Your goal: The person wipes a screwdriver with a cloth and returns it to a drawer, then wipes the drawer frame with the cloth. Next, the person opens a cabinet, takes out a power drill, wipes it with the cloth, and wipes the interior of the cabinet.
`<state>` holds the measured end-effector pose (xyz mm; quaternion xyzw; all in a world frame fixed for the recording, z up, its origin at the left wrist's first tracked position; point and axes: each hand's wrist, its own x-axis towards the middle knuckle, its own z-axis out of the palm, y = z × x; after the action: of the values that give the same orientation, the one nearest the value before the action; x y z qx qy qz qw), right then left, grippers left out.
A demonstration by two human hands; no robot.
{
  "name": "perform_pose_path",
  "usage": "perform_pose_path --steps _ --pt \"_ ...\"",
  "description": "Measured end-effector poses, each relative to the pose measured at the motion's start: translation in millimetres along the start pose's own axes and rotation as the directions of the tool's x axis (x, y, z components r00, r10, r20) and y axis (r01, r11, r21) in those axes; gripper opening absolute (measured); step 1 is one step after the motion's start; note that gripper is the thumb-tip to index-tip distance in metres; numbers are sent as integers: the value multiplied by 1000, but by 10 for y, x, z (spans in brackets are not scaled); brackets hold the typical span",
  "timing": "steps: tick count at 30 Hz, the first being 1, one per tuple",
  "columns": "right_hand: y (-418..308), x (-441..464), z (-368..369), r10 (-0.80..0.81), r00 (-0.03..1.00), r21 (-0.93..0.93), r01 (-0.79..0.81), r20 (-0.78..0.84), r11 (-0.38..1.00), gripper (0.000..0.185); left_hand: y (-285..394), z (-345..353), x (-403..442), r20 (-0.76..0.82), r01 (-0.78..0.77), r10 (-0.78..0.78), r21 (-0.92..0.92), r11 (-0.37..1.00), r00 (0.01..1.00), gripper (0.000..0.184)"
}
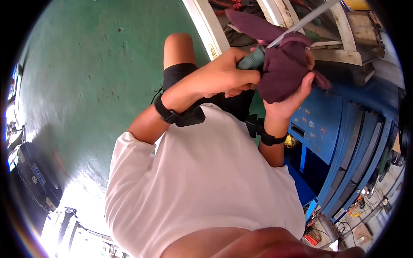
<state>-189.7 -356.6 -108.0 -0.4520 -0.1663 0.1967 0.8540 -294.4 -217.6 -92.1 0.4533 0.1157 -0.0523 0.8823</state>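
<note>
My left hand (226, 75) is closed around the dark green handle of a screwdriver (251, 59). Its long metal shaft slants up and right past a maroon cloth (284, 69), toward the top edge of the view. My right hand (290, 99) holds this cloth from below, palm up, with the thumb along its right side. Folds of the bunched cloth hide most of the right fingers. Cloth and screwdriver handle lie close together; whether the cloth wraps the shaft I cannot tell.
Beyond my hands stands a pale metal-framed rack (352, 58) with tools and parts inside. To the right is a blue cabinet (318, 124). Green floor (99, 64) stretches left, where a dark car (36, 176) is parked. Cables and boxes lie at lower right.
</note>
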Motion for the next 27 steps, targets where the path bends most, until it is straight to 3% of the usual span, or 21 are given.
perform_pose_path --steps 3,4,5,6,8,10,11,12,13,16,18,20,22,24,25,27 --pt "44 -90 -164 117 977 5 -120 180 993 72 43 -13 8 -10 -45 46 37 998 999 16" --pt "55 -119 -272 174 962 0 -178 210 984 80 83 11 -11 -34 -17 23 151 988 999 17" --pt "69 -85 -243 42 967 -150 -5 250 989 84 111 23 -17 -60 10 6 264 964 998 18" --pt "48 -76 -203 21 966 -201 32 258 979 86 62 21 -4 -58 9 7 266 964 998 18" --pt "-10 -47 -66 -21 962 -299 106 274 948 89 -78 17 60 -29 -240 309 560 793 951 20" --pt "25 -18 -27 -87 982 -187 118 166 975 80 -117 13 62 -24 -224 291 578 784 956 21" --pt "-1 -10 5 -135 980 -171 159 147 972 65 -108 37 35 -13 -235 301 592 771 954 21" --pt "-38 0 -79 -143 979 -182 168 145 969 65 -92 42 15 -4 -245 311 604 758 951 21" --pt "-75 11 -215 -107 989 -143 121 99 982 59 -27 15 -6 -20 -38 70 675 737 997 24" --pt "-174 139 -366 -169 983 -49 173 64 984 43 -55 11 -102 -13 -99 140 639 763 990 22" --pt "-303 233 -418 -196 946 17 207 -259 978 41 -57 -77 -227 -32 -74 133 694 716 991 21" --pt "-724 335 -522 -179 924 21 198 -337 980 45 -37 -217 -389 -87 -15 139 794 607 986 21" --pt "-1092 471 -868 -361 907 -57 358 -214 932 51 11 -395 -601 -77 -41 188 833 552 979 16" --pt "-1263 435 -945 -560 765 -280 489 -317 826 53 -5 -561 -776 -298 171 163 831 530 940 16" --pt "-1306 397 -960 -558 768 -269 492 -314 828 53 -4 -549 -829 -304 174 172 833 526 937 16" --pt "-1315 328 -995 -542 786 -270 476 -296 837 55 13 -515 -930 -342 171 373 890 422 863 16"
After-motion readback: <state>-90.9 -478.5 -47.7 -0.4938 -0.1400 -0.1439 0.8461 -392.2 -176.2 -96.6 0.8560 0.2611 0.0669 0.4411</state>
